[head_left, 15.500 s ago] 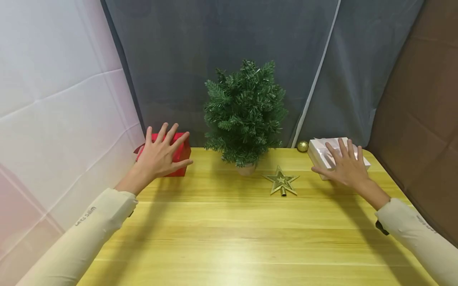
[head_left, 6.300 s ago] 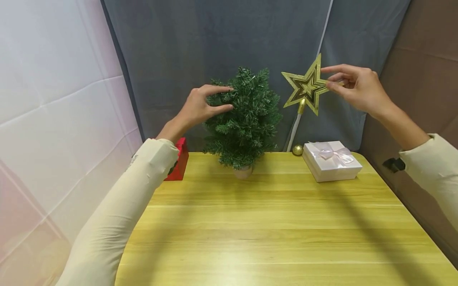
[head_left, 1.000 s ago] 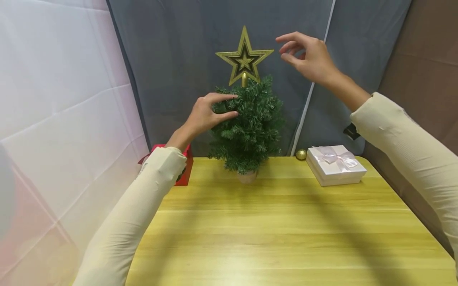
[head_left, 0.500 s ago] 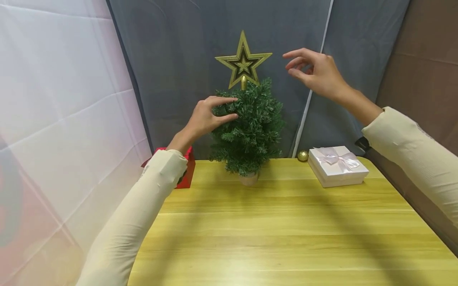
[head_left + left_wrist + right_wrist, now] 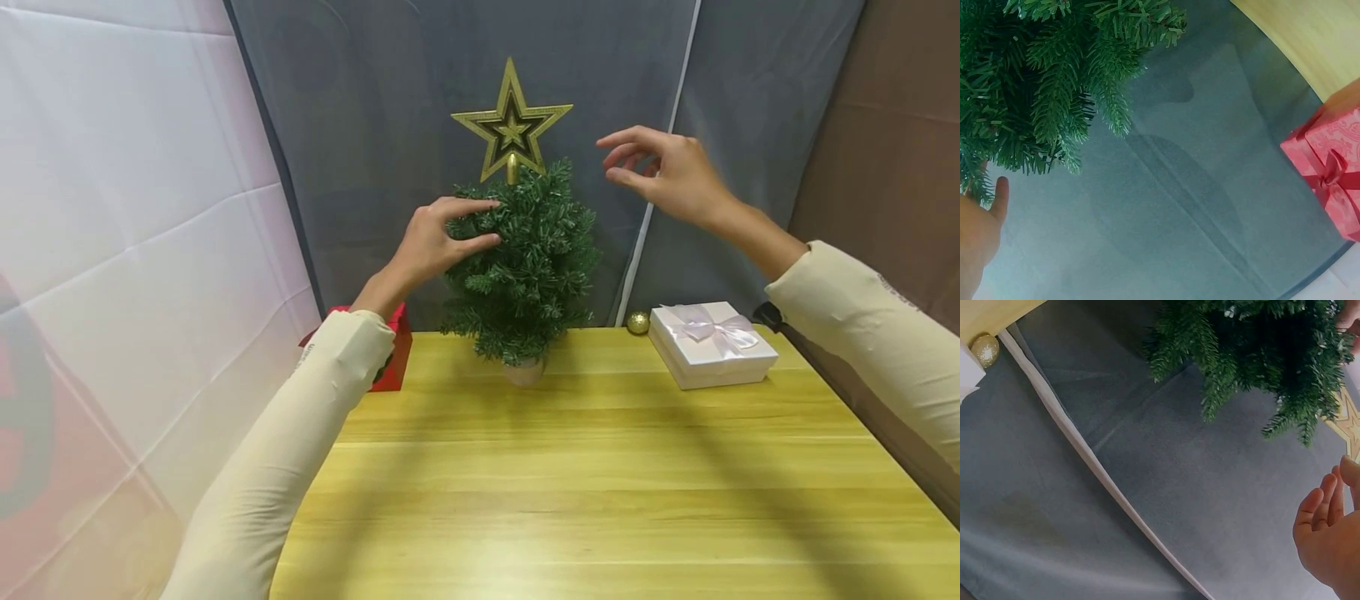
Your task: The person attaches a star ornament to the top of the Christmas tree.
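A small green Christmas tree stands upright in a pale base at the back of the table. The gold star topper sits upright on its top. My left hand holds the upper left foliage between thumb and fingers, and the fingertips are partly lost among the needles. In the left wrist view, only part of that left hand shows, below the branches. My right hand is in the air right of the star, fingers loosely bent, touching nothing. The right wrist view shows this right hand apart from the star.
A white gift box with a ribbon bow stands at the back right, beside a gold glitter ball. A red gift box is at the left, partly behind my left sleeve. Grey cloth hangs behind the wooden table.
The star went from the table into my right hand, then onto the treetop. Over the last second my right hand has drifted down and slightly right, away from it. My left hand keeps its place.
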Demonstrator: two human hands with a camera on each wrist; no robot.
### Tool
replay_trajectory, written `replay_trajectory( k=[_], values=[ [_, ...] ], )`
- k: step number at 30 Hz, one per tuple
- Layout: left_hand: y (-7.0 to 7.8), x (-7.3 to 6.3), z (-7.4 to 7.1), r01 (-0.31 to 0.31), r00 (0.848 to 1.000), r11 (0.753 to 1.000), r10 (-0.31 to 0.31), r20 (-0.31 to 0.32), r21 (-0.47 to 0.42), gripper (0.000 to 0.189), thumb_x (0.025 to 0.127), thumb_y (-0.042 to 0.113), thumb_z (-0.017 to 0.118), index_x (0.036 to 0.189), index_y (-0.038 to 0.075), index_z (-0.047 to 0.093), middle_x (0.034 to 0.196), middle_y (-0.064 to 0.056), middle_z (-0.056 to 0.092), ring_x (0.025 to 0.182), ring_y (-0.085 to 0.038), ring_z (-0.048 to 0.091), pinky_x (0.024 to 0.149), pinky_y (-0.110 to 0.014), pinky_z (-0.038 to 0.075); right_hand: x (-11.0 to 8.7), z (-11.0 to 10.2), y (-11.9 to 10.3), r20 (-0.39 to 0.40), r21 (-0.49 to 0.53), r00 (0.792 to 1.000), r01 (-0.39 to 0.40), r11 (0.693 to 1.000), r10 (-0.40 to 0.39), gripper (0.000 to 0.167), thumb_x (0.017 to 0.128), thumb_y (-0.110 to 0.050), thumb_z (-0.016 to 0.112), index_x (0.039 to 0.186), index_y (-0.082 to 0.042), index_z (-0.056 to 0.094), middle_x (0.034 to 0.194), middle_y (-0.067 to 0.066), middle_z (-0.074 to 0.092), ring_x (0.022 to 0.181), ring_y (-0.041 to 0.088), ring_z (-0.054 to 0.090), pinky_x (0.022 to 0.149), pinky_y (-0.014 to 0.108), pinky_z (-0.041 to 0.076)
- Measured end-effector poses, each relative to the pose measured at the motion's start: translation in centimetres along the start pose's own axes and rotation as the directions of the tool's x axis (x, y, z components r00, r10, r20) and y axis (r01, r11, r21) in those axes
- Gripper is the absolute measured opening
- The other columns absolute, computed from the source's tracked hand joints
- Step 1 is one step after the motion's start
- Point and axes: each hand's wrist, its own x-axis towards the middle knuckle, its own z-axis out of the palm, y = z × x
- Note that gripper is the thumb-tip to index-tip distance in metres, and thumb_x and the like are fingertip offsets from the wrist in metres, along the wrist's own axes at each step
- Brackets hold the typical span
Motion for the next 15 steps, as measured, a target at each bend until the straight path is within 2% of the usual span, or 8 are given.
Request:
replay_trajectory(
  k=[6,15],
  values=[
    [0.0,-0.1,-0.1,0.004,1.000,1.000,-0.004,0.003,-0.006,0.051,0.092,0.039,0.081,0.140,0.026,0.069,0.138,0.001,0.067,0.135,-0.022,0.054,0.115,-0.047,0.041,-0.8,0.8,0.3,0.023,0.018,1.000,-0.012,1.000,0.011,0.034,0.100,-0.013,0.072,0.134,-0.014,0.069,0.110,0.007,0.076,0.089,-0.001,0.061,0.076,0.018,0.046],
    [0.3,0.2,-0.2,-0.006,1.000,1.000,0.006,0.010,0.012,0.053,0.092,0.040,0.081,0.142,0.026,0.067,0.139,0.001,0.067,0.135,-0.022,0.055,0.115,-0.046,0.041,-2.3,2.0,1.2,0.036,0.029,0.999,0.021,0.999,-0.022,0.034,0.099,-0.009,0.072,0.133,-0.010,0.070,0.107,0.008,0.077,0.085,0.003,0.062,0.074,0.019,0.046]
  ],
)
